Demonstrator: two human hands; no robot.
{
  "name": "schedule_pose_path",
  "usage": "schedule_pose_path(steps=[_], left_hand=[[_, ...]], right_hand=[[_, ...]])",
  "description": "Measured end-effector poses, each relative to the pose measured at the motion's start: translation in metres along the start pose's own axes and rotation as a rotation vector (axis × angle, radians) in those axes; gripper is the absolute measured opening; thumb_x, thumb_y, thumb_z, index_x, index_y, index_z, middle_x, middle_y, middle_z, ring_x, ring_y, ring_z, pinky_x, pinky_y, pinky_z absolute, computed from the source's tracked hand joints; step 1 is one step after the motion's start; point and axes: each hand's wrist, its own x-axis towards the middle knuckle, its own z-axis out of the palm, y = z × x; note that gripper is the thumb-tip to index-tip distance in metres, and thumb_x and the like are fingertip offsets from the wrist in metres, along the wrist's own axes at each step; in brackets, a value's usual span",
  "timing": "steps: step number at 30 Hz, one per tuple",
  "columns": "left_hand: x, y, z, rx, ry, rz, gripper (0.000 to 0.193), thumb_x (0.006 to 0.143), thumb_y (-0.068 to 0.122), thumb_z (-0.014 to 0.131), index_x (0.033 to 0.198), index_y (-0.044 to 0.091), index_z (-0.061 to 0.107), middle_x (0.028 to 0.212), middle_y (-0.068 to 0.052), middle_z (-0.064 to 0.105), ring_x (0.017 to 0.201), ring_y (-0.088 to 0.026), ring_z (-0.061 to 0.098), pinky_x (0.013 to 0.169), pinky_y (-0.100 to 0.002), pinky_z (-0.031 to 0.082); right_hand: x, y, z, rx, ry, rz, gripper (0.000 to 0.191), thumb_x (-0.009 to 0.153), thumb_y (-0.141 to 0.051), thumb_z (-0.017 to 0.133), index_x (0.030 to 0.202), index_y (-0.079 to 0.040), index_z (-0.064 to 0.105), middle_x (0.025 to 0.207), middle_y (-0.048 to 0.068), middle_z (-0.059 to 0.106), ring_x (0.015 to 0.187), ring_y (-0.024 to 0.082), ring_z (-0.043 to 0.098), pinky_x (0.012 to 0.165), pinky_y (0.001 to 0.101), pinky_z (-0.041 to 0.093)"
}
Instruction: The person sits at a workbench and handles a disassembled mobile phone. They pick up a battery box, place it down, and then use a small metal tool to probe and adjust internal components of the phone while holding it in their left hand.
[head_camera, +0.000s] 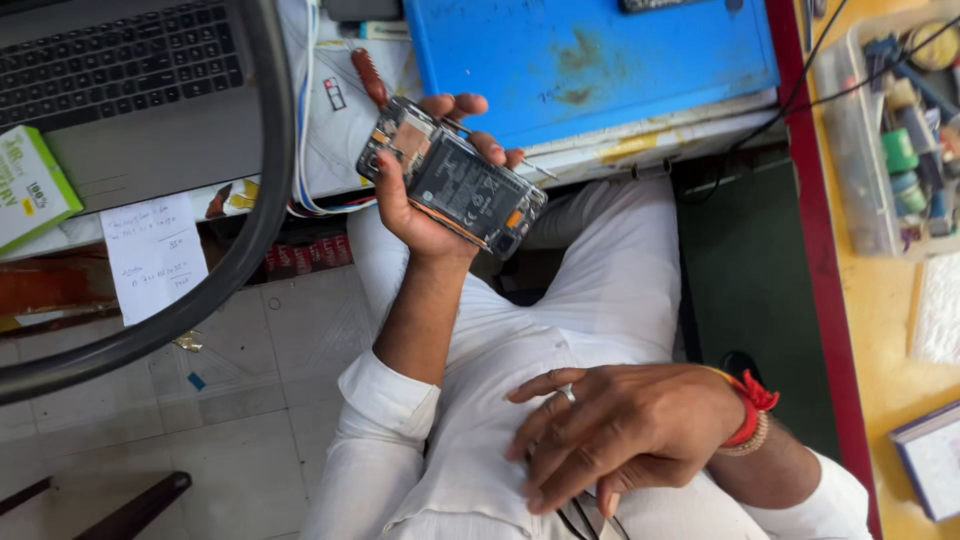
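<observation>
Clasped in left hand, opened phone sits upper centre of frame, innards showing; right hand rests empty, lower centre; I judge steadier support above blue mat advisable.

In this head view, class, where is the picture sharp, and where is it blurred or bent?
Head view: the opened phone in the left hand is sharp; the right hand looks slightly soft; the black ring bows across the frame; lighting is even, without glare.

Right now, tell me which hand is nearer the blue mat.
Left. The left hand holds the opened phone beside the blue mat; the right hand rests far below, on the lap.
</observation>
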Motion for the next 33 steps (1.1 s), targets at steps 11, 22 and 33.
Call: schedule_pose_path(steps=[11, 22, 33], left_hand=[[0.016, -0.008, 0.017, -0.017, 0.016, 0.000, 0.067, 0.104, 0.057, 0.054, 0.141, 0.002, 0.052, 0.136, -0.022, 0.054, 0.105, -0.031, 0.069, 0.099, -0.057, 0.057], [0.060, -0.016, 0.015, 0.014, 0.140, 0.035, 0.066, 0.101, 0.057, 0.058, 0.140, 0.003, 0.052, 0.137, -0.019, 0.054, 0.115, -0.035, 0.065, 0.108, -0.063, 0.052], [-0.011, -0.067, 0.023, -0.257, -0.143, -0.485, 0.068, 0.102, 0.051, 0.061, 0.137, -0.006, 0.050, 0.130, -0.025, 0.055, 0.103, -0.035, 0.069, 0.123, -0.067, 0.042]], right_hand=[[0.007, -0.057, -0.024, -0.078, -0.193, 0.120, 0.022, 0.113, -0.014, 0.063, 0.132, -0.003, 0.066, 0.112, 0.009, 0.068, 0.112, 0.029, 0.067, 0.104, 0.0478, 0.048], [-0.064, -0.066, -0.022, -0.135, 0.848, -0.132, 0.009, 0.106, -0.004, 0.057, 0.115, -0.004, 0.058, 0.106, 0.015, 0.067, 0.098, 0.032, 0.071, 0.096, 0.0512, 0.058], [-0.093, 0.020, -0.034, 0.256, 1.686, 0.034, 0.013, 0.107, 0.003, 0.053, 0.106, -0.008, 0.046, 0.101, 0.014, 0.064, 0.098, 0.031, 0.074, 0.080, 0.0407, 0.060]])
